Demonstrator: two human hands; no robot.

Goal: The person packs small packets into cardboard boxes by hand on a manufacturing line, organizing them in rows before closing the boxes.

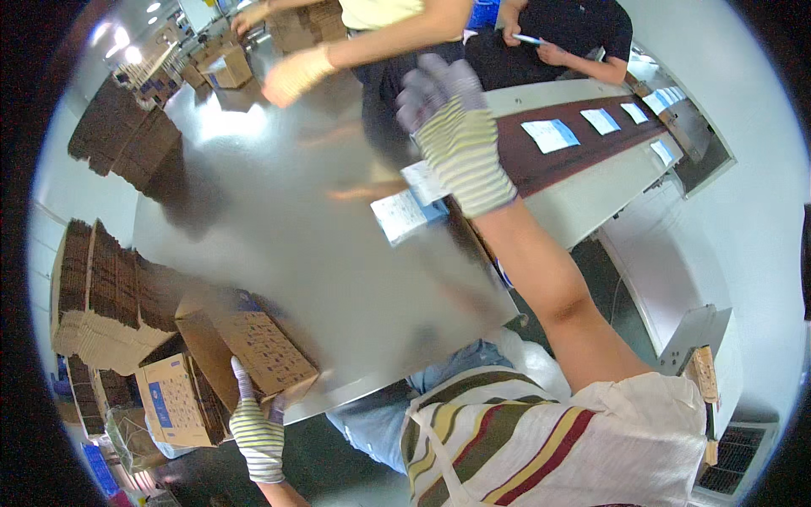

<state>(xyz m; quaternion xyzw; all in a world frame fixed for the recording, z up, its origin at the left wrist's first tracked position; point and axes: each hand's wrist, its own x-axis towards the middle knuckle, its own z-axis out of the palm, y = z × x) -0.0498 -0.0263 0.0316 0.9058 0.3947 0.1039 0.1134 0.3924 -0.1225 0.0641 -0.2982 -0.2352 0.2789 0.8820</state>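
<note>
I see my left hand (256, 427), in a striped knit glove, at the near left corner of the shiny steel table (279, 228), its fingers curled around the lower edge of an open brown cardboard box with small printed marks (258, 351). The box lies tilted on that corner, its flaps spread and one end overhanging the table edge. My right hand (452, 127), also in a striped glove, is stretched out over the far right edge of the table, fingers loosely spread and blurred; I cannot tell whether it grips anything. Just beneath its wrist lie two small white and blue packets (411, 205), touching each other at the table's right edge, where the table meets the dark brown conveyor belt (541, 156). More small white packets (601, 120) sit spaced out along that belt, well apart from one another.

Off the left edge of the table stand tall stacks of flattened brown cardboard (93, 287), and below the near left corner is another printed carton (173, 397). Across the far edge of the table a person's gloved hand (296, 74) hangs above the steel, and another person in a dark shirt (566, 34) stands beside the belt.
</note>
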